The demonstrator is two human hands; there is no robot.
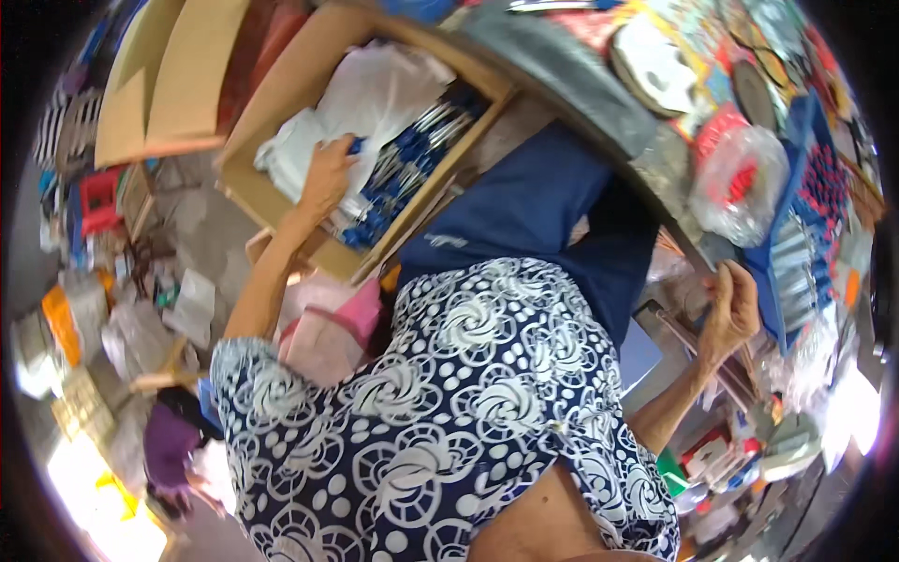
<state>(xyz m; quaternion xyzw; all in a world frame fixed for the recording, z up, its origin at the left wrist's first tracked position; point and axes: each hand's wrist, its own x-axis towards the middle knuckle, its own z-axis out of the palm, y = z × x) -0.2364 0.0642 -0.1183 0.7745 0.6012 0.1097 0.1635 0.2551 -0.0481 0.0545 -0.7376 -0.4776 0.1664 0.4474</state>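
Note:
My left hand (326,176) reaches into an open cardboard box (245,155) and has its fingers closed on a small blue piece (356,145). Below and to the right of that hand, the box holds many slim silver pieces with blue ends (398,178). White plastic sheeting (375,89) covers the box's far and left part. On the right, my right hand (732,311) is at the table edge, beside a blue tray (770,290). Its fingers are curled together; whatever they may grip is too small to tell.
The dark table (562,70) runs from the top to the right. A clear plastic bag with red contents (740,183) lies beside the blue tray. Another cardboard box (183,70) stands at far left. A red stool (98,197) and bags clutter the left floor. Pink cloth (328,328) lies near my left arm.

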